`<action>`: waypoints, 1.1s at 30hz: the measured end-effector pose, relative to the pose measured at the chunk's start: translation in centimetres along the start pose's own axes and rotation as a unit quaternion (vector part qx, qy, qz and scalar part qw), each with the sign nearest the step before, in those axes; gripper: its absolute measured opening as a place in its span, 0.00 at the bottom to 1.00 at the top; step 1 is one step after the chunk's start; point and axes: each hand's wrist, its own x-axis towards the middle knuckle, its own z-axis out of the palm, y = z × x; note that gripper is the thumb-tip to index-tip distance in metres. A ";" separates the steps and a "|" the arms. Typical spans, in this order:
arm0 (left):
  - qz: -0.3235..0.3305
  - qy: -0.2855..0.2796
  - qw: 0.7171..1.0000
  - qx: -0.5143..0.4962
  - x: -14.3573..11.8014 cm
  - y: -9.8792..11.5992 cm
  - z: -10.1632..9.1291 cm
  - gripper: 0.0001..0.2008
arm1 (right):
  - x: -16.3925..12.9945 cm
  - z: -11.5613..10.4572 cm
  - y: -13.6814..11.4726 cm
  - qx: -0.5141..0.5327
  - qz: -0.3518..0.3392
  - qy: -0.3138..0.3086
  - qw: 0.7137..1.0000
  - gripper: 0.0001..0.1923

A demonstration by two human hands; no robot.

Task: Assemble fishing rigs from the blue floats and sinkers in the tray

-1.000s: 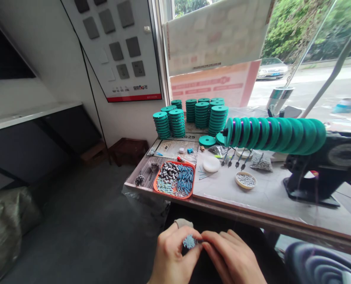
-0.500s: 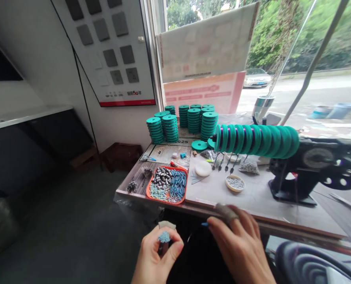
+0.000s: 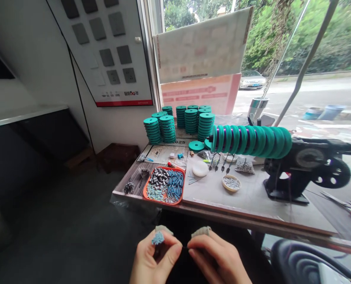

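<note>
My left hand (image 3: pixel 159 258) is closed around a bundle of thin light-blue pieces (image 3: pixel 158 238), whose ends stick out above the curled fingers. Its thumb and forefinger are pinched together. Close to its right, my right hand (image 3: pixel 215 254) also pinches with thumb and forefinger. A short dark line, perhaps a thin thread or wire (image 3: pixel 184 247), shows between the two pinches; what the right fingertips hold is hidden. Each forefinger wears a pale wrap. Beyond the hands, an orange tray (image 3: pixel 145 194) on the table holds grey cylinders, blue tube-like pieces and smaller bits.
Teal spools (image 3: pixel 167 130) stand stacked at the back of the table (image 3: pixel 205 199). More fill the shaft of a black winding machine (image 3: pixel 288 181) at right. A round dish of beads (image 3: pixel 231 183), a white disc (image 3: pixel 200 169) and scissors (image 3: pixel 338 201) lie about.
My right hand has moved left and down, close to my left hand. The small blue piece at its fingertips no longer shows. The left hand keeps its bundle; the view has shifted slightly.
</note>
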 end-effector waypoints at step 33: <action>-0.194 -0.062 0.953 -0.226 0.4 -1.8 2.3 0.14 | -1.7 -0.2 0.5 -0.148 -0.086 0.098 0.980 0.04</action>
